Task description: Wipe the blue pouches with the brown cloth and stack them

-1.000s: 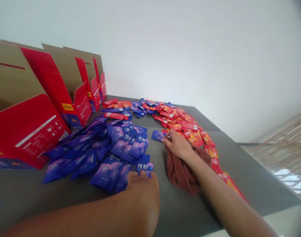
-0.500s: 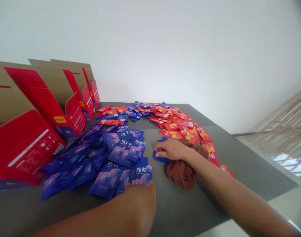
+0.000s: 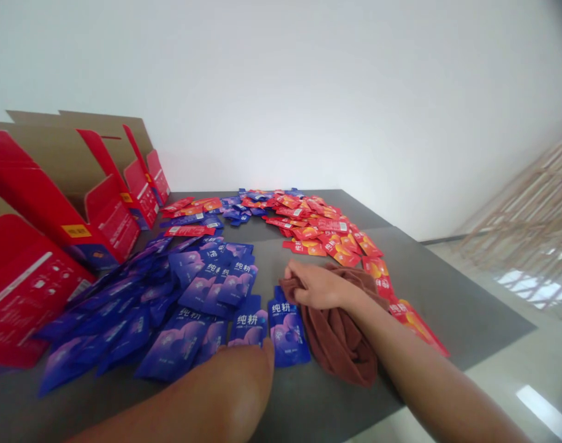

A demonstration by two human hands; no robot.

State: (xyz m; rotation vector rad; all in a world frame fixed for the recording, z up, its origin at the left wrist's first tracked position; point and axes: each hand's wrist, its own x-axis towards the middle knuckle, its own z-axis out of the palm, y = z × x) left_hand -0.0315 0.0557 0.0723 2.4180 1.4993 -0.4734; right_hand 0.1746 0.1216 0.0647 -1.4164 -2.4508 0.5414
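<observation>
My right hand [image 3: 311, 284] pinches an edge of a crumpled brown cloth [image 3: 348, 344] on the grey table. Just left of the cloth, a blue pouch [image 3: 289, 335] lies flat, face up. My left hand [image 3: 246, 369] is low in the view by the near edge of the blue pouch pile [image 3: 207, 283]; its fingers are mostly hidden behind the back of the hand, so its grip cannot be made out. Another blue pouch [image 3: 248, 323] shows just beyond it.
Open red boxes [image 3: 112, 215] with brown insides stand along the left. Red-orange pouches [image 3: 336, 237] curve along the back and right of the grey table [image 3: 428, 277]. A white wall [image 3: 281, 92] rises behind.
My right hand has let go of the blue pouch, which now lies flat beside the cloth, and has taken hold of the cloth. The view has shifted slightly right.
</observation>
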